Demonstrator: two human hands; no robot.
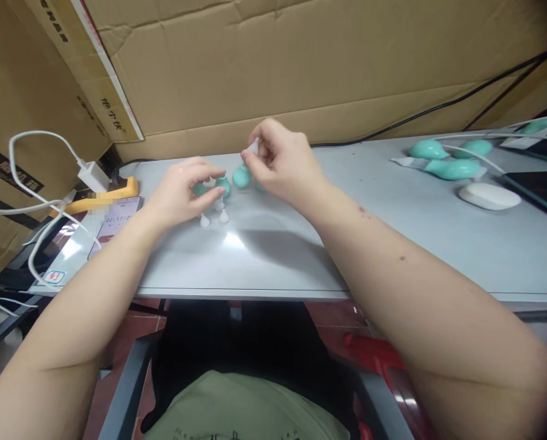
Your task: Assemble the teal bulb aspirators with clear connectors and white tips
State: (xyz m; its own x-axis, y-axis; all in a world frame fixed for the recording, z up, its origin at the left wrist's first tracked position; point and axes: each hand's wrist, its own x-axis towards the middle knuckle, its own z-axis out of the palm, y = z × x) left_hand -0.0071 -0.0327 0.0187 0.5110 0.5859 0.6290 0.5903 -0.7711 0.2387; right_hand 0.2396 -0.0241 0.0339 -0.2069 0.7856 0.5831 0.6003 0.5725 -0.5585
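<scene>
At the back of the desk, my right hand (280, 156) is closed, pinching a small white nozzle (253, 146) between thumb and fingers. Just below its fingertips is a round teal rubber bulb (241, 177); whether nozzle and bulb are joined is hard to see. Another teal bulb (224, 185) stands upright at the fingertips of my left hand (188, 189), whose thumb and fingers are apart. Between them a further teal bulb (200, 189) partly shows. Small white cone-shaped nozzles (223, 216) stand on the desk below that hand. Part of one more bulb (260, 187) shows under my right hand.
To the right lie several teal bulbs (454, 169), some with white nozzles, beside a white rounded case (489, 197). On the left are a phone (117, 220), a yellow power strip (112, 192) with a white charger (93, 177), and looped white cables. Cardboard (273, 67) backs the desk (264, 263).
</scene>
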